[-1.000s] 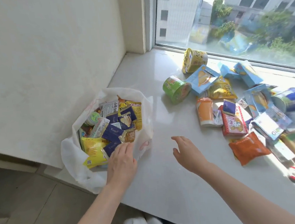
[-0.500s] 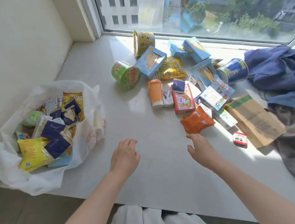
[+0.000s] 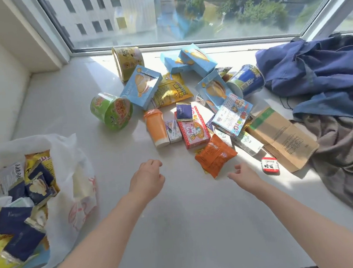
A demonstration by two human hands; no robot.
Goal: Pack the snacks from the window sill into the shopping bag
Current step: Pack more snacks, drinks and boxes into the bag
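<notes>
A white shopping bag (image 3: 75, 164) lies open at the left edge of the sill, filled with several snack packets. A heap of snacks covers the sill's middle: an orange packet (image 3: 214, 155), an orange cup (image 3: 156, 128), a pink rabbit box (image 3: 193, 131), a green noodle bowl (image 3: 111, 110), blue boxes (image 3: 140, 86). My left hand (image 3: 147, 180) hovers over bare sill with loosely curled fingers, holding nothing. My right hand (image 3: 244, 175) reaches forward with fingers spread, just short of the orange packet's near edge.
Blue and grey clothes (image 3: 328, 99) are piled at the right. A flattened cardboard box (image 3: 282, 139) lies beside them, with a small red packet (image 3: 269, 165) in front. The window glass runs along the back; a wall closes the left side.
My left hand left the bag's rim and moved right over the sill. My right hand advanced toward the orange packet. The view swung right, pushing the bag to the left edge.
</notes>
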